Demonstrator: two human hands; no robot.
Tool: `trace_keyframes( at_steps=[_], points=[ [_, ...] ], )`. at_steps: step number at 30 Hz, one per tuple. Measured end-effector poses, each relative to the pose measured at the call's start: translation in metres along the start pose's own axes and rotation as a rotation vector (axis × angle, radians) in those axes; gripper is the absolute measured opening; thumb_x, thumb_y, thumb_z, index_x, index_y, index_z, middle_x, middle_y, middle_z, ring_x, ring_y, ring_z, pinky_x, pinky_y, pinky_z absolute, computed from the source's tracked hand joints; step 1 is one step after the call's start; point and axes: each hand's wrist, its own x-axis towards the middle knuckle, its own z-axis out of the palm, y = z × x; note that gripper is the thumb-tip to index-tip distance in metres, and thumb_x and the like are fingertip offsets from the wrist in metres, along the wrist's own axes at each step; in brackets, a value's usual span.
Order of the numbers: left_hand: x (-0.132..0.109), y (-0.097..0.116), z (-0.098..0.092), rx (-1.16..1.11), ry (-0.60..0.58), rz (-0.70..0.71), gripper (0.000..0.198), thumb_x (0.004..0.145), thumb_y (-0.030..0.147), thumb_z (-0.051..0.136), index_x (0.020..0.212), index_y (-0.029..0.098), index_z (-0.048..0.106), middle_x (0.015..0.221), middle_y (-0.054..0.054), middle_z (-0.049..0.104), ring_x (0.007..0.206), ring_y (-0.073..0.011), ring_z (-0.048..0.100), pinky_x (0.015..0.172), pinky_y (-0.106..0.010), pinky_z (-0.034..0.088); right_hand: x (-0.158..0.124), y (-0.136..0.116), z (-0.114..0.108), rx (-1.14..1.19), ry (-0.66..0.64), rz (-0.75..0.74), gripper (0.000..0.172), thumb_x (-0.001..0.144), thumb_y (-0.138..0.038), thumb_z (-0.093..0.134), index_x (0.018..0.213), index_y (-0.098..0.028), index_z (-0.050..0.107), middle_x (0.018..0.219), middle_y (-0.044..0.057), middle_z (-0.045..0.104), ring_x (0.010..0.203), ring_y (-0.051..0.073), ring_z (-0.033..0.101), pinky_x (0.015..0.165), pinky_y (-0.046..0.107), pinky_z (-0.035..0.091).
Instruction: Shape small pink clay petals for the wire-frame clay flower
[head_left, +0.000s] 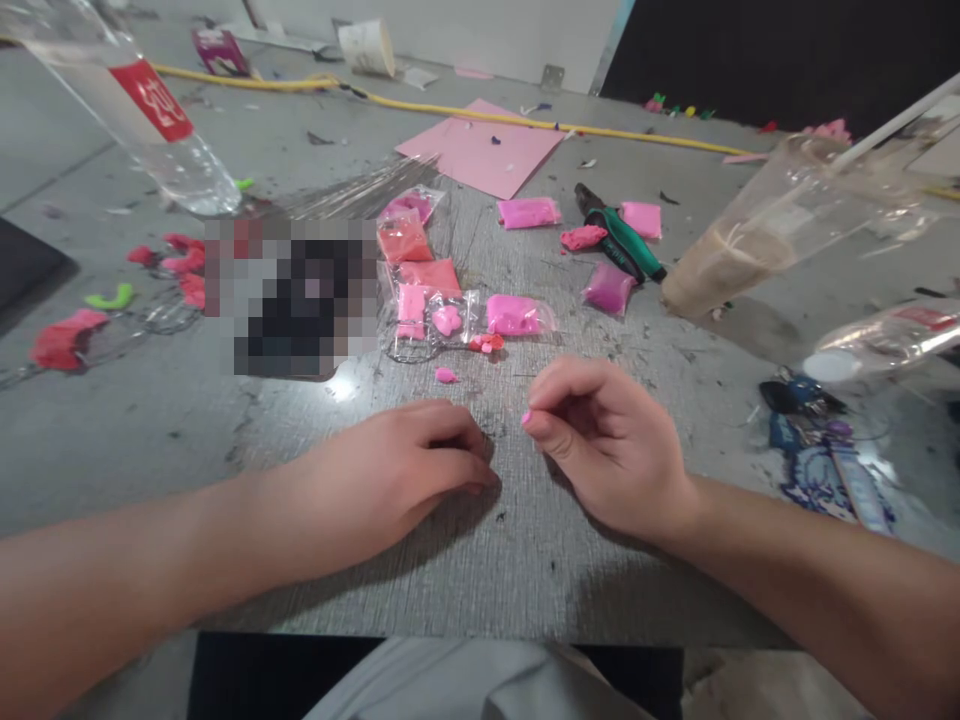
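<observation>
My right hand (611, 440) pinches a small bit of pink clay (527, 417) between thumb and forefinger, just above the table. To its left, my left hand (409, 465) rests on the grey table with curled fingers; the inside of that hand is hidden. A pink clay piece (445, 375) lies beyond my hands. Behind it are small red and pink pieces (486, 343), a bag of bright pink clay (514, 314), and a clear bag with a pink flower shape (447, 318). Orange clay packets (427, 275) lie farther back, beside a bundle of thin wires (360, 190).
Green-handled pliers (626, 240) lie beyond my right hand, near a tilted-looking cup of brown drink (735, 250). A water bottle (165, 120) stands at left; another bottle (885, 345) lies at right. Pink paper (487, 150) and a yellow cable (450, 108) are at the back.
</observation>
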Motion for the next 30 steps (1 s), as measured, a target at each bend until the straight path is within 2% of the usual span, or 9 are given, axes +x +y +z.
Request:
trace_keyframes(
  at_steps=[9,14,20,23,26,28,30],
  points=[
    [-0.003,-0.001,-0.001,0.092,-0.051,0.036,0.036,0.092,0.003,0.055,0.112,0.025,0.076,0.119,-0.003,0.068,0.103,-0.0186,0.067,0.092,-0.029,0.056,-0.003,-0.002,-0.003,-0.019,-0.056,-0.007,0.01,0.098,-0.013,0.068,0.101,-0.022,0.065,0.084,-0.002,0.06,0.07,0.01,0.055,0.061,0.025,0.045],
    [-0.002,0.0,-0.002,0.062,-0.052,0.038,0.031,0.093,0.006,0.058,0.109,0.023,0.077,0.117,-0.005,0.07,0.1,-0.0196,0.067,0.09,-0.03,0.057,-0.003,-0.002,-0.003,-0.024,-0.066,0.004,0.011,0.097,-0.012,0.068,0.101,-0.022,0.066,0.083,-0.001,0.062,0.071,0.011,0.056,0.061,0.026,0.046],
    [0.001,0.002,0.006,0.026,0.031,0.037,0.024,0.096,0.009,0.056,0.102,0.02,0.077,0.104,-0.007,0.069,0.089,-0.0188,0.066,0.081,-0.029,0.056,-0.002,-0.002,0.0,-0.005,-0.049,0.027,0.008,0.097,-0.018,0.071,0.101,-0.023,0.065,0.082,-0.001,0.063,0.07,0.011,0.058,0.058,0.024,0.048],
    [0.002,0.004,0.001,-0.057,0.057,0.027,0.023,0.098,0.01,0.056,0.101,0.019,0.077,0.102,-0.007,0.069,0.088,-0.0171,0.067,0.08,-0.028,0.056,-0.003,-0.002,0.0,0.028,-0.043,0.044,0.01,0.096,-0.017,0.072,0.101,-0.022,0.065,0.081,-0.001,0.063,0.068,0.01,0.058,0.057,0.022,0.049],
    [0.004,0.008,-0.01,-0.274,0.167,-0.024,0.017,0.1,0.014,0.061,0.096,0.02,0.076,0.097,-0.003,0.07,0.087,-0.0124,0.068,0.082,-0.022,0.055,-0.004,-0.004,0.001,0.058,-0.059,0.068,0.008,0.096,-0.015,0.07,0.098,-0.021,0.065,0.078,-0.002,0.062,0.065,0.009,0.056,0.055,0.02,0.048],
    [0.005,0.012,-0.015,-0.407,0.333,-0.121,0.01,0.098,0.019,0.067,0.095,0.023,0.075,0.094,-0.001,0.07,0.083,-0.0113,0.067,0.08,-0.022,0.055,-0.004,-0.007,0.003,0.076,-0.075,0.098,0.006,0.097,-0.017,0.068,0.096,-0.02,0.064,0.076,-0.002,0.061,0.063,0.009,0.055,0.053,0.02,0.046],
    [0.007,0.015,-0.015,-0.577,0.442,-0.214,0.007,0.097,0.021,0.069,0.093,0.023,0.074,0.091,0.0,0.071,0.08,-0.0116,0.066,0.075,-0.022,0.056,-0.005,-0.01,0.005,0.096,-0.1,0.13,0.006,0.099,-0.02,0.067,0.094,-0.02,0.064,0.074,-0.002,0.06,0.061,0.009,0.053,0.052,0.02,0.045]
  ],
)
